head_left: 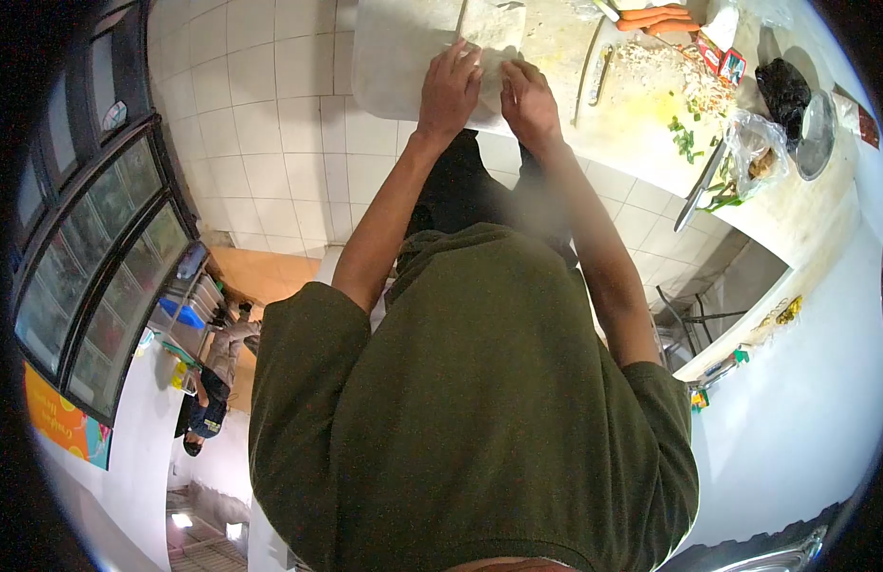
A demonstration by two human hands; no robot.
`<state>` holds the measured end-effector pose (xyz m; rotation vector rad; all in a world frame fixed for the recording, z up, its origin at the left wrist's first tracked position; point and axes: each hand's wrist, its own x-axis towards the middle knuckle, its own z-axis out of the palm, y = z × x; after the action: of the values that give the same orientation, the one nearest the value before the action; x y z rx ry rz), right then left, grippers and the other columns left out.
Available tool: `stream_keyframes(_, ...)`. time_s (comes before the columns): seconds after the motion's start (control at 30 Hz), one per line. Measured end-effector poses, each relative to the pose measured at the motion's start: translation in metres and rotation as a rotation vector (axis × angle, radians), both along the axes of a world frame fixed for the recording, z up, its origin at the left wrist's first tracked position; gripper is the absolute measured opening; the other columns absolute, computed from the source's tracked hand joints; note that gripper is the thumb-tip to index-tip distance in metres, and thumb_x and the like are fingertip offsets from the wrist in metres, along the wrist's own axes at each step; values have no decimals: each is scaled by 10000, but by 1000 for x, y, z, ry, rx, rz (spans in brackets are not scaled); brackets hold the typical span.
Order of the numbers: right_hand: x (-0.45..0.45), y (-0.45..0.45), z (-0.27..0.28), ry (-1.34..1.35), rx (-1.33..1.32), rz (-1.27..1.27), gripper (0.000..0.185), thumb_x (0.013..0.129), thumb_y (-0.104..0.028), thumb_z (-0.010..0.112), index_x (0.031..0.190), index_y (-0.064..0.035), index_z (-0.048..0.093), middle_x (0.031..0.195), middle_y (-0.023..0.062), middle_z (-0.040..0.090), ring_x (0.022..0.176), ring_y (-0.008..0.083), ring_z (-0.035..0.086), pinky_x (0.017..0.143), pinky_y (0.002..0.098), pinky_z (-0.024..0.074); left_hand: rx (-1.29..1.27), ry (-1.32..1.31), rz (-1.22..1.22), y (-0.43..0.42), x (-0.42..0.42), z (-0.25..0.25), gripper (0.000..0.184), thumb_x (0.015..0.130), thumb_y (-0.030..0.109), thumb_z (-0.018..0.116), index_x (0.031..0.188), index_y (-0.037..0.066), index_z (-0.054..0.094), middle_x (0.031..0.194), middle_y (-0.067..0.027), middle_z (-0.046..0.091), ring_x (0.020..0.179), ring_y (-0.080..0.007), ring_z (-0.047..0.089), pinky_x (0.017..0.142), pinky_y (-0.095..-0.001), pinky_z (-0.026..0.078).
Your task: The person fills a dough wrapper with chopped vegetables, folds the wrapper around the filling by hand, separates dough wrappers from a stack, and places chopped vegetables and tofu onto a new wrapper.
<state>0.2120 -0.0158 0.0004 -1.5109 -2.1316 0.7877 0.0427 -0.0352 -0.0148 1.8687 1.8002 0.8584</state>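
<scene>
A pale, floury flat sheet that looks like dough lies on the light worktop near the top of the view. At its near left corner, my left hand has its fingers bent over the edge, with the thumb close beside them. Opposite it, my right hand has curled fingers at the near right corner, pinching the edge. Both hands touch the sheet, a short gap apart. The fingertips are partly hidden against the pale surface. To the right of the sheet lies a long thin tool.
Carrots, a shredded pile, chopped greens, a knife, a clear plastic bag, a black bag and a round metal lid or bowl are on the right. Another person is far away at lower left.
</scene>
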Motion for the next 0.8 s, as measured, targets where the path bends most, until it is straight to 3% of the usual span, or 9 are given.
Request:
stream_keyframes(0.13, -7, 9, 0, 175, -73, -178, 275, 918, -114, 646, 1144, 35, 598, 1077, 260, 650, 1038, 426, 623, 887, 472, 523, -69, -132, 125, 14, -4, 1, 477, 871, 238, 761, 1255, 19, 582, 1252, -187, 620, 1145, -349, 589, 999, -456, 470)
stream_keyframes(0.2, -7, 25, -1, 259, -253, -373, 348, 917, -175, 690, 1141, 66, 578, 1003, 253, 661, 946, 391, 664, 826, 447, 537, -154, -269, 203, 32, -10, 6, 546, 830, 267, 805, 1253, 13, 573, 1211, -174, 641, 1101, -336, 616, 961, -440, 500)
stream_keyframes(0.27, -5, 48, -8, 263, -245, -412, 472, 889, -243, 754, 1175, 76, 556, 958, 218, 699, 846, 340, 703, 763, 408, 560, -235, -431, 243, 59, -23, -4, 589, 796, 296, 837, 1238, 9, 575, 1164, -158, 662, 1048, -323, 644, 921, -423, 527)
stream_keyframes(0.33, -3, 72, -19, 331, -358, -405, 506, 879, -295, 775, 1195, 52, 586, 1004, 156, 708, 893, 225, 699, 785, 342, 564, -268, -460, 198, 79, -31, -13, 479, 818, 202, 797, 1214, 39, 585, 1064, -123, 693, 954, -291, 680, 862, -392, 558)
stream_keyframes(0.4, -3, 90, -16, 216, -395, -354, 513, 869, -271, 785, 1206, 58, 581, 1000, 149, 708, 889, 202, 695, 774, 325, 562, -228, -508, 116, 104, -36, -42, 458, 832, 189, 771, 1216, 45, 568, 920, -70, 720, 838, -226, 703, 780, -367, 578)
stream_keyframes(0.5, -6, 113, -16, 182, -484, -275, 485, 871, -228, 781, 1206, 65, 589, 999, 128, 708, 873, 173, 680, 759, 297, 551, -339, -476, 61, 117, -43, -60, 407, 788, 207, 797, 1091, 24, 597, 923, -101, 711, 831, -211, 693, 741, -343, 556)
stream_keyframes(0.63, 1, 120, -40, 160, -686, -102, 384, 892, -165, 752, 1175, 57, 618, 975, 83, 698, 835, 146, 647, 762, 273, 528, -543, -303, -43, 127, -45, -21, 317, 756, 193, 792, 937, 6, 612, 837, -112, 656, 766, -213, 654, 701, -343, 533)
stream_keyframes(0.73, 4, 110, -33, 291, -585, -80, 331, 820, -221, 775, 1033, 6, 664, 932, 140, 713, 844, 244, 696, 797, 344, 545, -582, -215, -84, 126, -48, -12, 293, 749, 181, 784, 900, 2, 608, 802, -109, 623, 755, -214, 628, 701, -342, 522)
stream_keyframes(0.8, 8, 104, -36, 387, -545, 2, 344, 836, -216, 765, 1076, 10, 665, 956, 156, 713, 848, 251, 695, 803, 342, 542, -581, -270, -109, 124, -51, -8, 279, 757, 167, 773, 906, 2, 603, 793, -103, 611, 759, -213, 616, 708, -342, 516)
